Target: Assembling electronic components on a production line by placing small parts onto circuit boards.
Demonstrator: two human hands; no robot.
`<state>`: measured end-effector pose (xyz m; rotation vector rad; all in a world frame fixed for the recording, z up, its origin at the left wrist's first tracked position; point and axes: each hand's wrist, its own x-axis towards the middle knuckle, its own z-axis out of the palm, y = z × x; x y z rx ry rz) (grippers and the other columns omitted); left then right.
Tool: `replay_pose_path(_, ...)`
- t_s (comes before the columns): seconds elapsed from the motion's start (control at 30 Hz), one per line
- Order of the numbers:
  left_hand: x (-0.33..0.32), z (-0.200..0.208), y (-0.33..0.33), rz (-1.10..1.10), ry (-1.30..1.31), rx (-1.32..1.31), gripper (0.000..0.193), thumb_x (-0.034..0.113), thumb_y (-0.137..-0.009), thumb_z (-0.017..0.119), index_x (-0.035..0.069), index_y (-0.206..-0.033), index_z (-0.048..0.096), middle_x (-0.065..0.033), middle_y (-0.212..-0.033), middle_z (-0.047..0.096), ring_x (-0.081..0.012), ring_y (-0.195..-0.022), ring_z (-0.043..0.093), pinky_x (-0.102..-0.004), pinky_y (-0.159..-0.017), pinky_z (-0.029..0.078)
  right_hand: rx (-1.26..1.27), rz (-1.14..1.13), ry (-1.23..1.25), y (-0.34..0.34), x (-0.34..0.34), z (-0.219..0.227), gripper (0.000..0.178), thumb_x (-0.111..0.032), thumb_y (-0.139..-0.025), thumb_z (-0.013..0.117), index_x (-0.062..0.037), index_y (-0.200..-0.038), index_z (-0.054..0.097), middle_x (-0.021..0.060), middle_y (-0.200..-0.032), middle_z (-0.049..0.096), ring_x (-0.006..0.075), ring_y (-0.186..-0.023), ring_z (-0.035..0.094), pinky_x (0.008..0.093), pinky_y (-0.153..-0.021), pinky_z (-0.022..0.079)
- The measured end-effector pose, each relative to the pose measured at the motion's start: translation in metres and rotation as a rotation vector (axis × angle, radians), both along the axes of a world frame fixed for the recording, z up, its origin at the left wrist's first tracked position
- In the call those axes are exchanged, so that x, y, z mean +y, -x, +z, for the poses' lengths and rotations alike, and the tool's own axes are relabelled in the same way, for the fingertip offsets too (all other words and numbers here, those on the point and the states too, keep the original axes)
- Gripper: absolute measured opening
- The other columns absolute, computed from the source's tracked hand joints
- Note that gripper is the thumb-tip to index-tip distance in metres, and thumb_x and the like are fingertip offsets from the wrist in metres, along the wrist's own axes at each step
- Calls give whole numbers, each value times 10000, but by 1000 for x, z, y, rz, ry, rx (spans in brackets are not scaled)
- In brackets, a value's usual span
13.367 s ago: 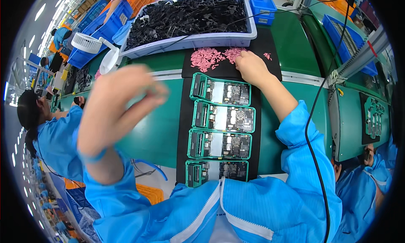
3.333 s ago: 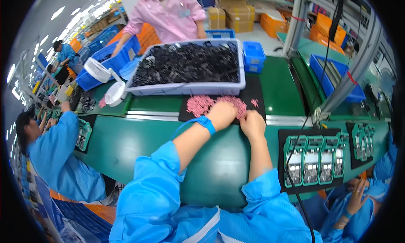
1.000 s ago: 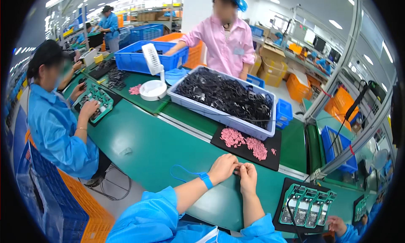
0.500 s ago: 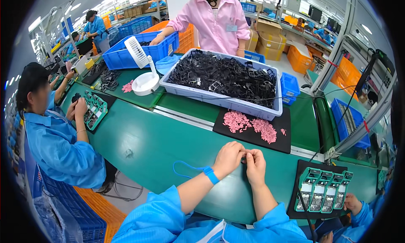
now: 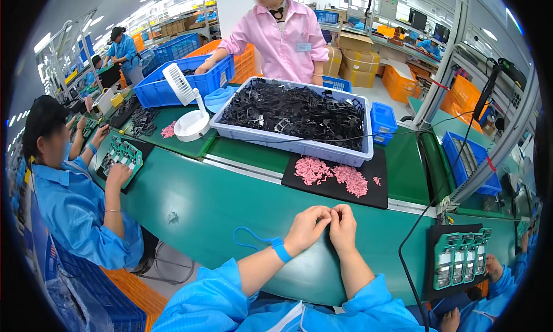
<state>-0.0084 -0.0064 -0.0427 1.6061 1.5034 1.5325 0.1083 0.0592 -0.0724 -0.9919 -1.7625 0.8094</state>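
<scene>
My left hand (image 5: 309, 227) and my right hand (image 5: 343, 228) meet at the fingertips above the green work table (image 5: 230, 217). Both are closed in a pinch, and whatever lies between the fingers is hidden or too small to name. A blue wrist strap (image 5: 280, 250) with a looped cord circles my left wrist. Beyond my hands, small pink pieces lie in two main piles, a left pile (image 5: 313, 169) and a right pile (image 5: 350, 181), on a black mat (image 5: 331, 194). Behind them stands a large pale-blue bin (image 5: 288, 143) heaped with black plastic parts (image 5: 288, 110).
A white fan (image 5: 192, 124) stands left of the bin. At right, a black mat (image 5: 429, 274) bears green frames (image 5: 461, 260) beside another person's hand (image 5: 493, 267). A black cable (image 5: 403, 248) hangs nearby. A co-worker (image 5: 80, 199) sits left; a person in pink (image 5: 288, 44) stands behind.
My fingertips stay together while my hands turn slightly. The mat with green frames has shifted right. The left co-worker's hands have parted, one now over the green frames. The whole view has shifted a little.
</scene>
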Motion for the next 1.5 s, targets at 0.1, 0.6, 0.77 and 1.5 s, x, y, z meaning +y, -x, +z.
replay_pose_path(0.1, 0, 0, -1, 37, -32, 65, 80, 55, -834, 624, -4, -885, 606, -156, -1011, 652, -313, -910, 632, -372, -764, 508, -24, -1, -17, -1, 0, 0, 71, -64, -873, 587, -13, -880, 539, 150, -810, 592, 282, -721, 592, 361, -641, 473)
replay_pose_path(0.6, 2, -1, 0, 56, -28, 26, 66, 42, -823, 627, 4, -872, 603, -130, -956, 649, -305, -880, 623, -377, -754, 504, -22, 13, -30, 0, 1, 0, 65, -55, -848, 605, -2, -865, 570, 158, -819, 608, 292, -723, 613, 363, -646, 492)
replay_pose_path(0.77, 1, -1, 0, 55, -9, 27, 62, 42, -824, 625, 6, -872, 607, -120, -934, 647, -292, -836, 626, -363, -718, 508, -39, 19, -60, 0, 1, -1, 70, -54, -837, 613, -3, -870, 578, 158, -815, 611, 287, -719, 618, 358, -644, 495)
replay_pose_path(1.5, -7, 3, 8, 136, -50, -9, 78, 72, -835, 630, 3, -871, 626, -133, -945, 652, -250, -849, 638, -324, -724, 510, 71, 52, 55, -2, 11, -20, 75, -87, -864, 589, -16, -860, 567, 78, -736, 581, 152, -678, 541, 293, -634, 465)
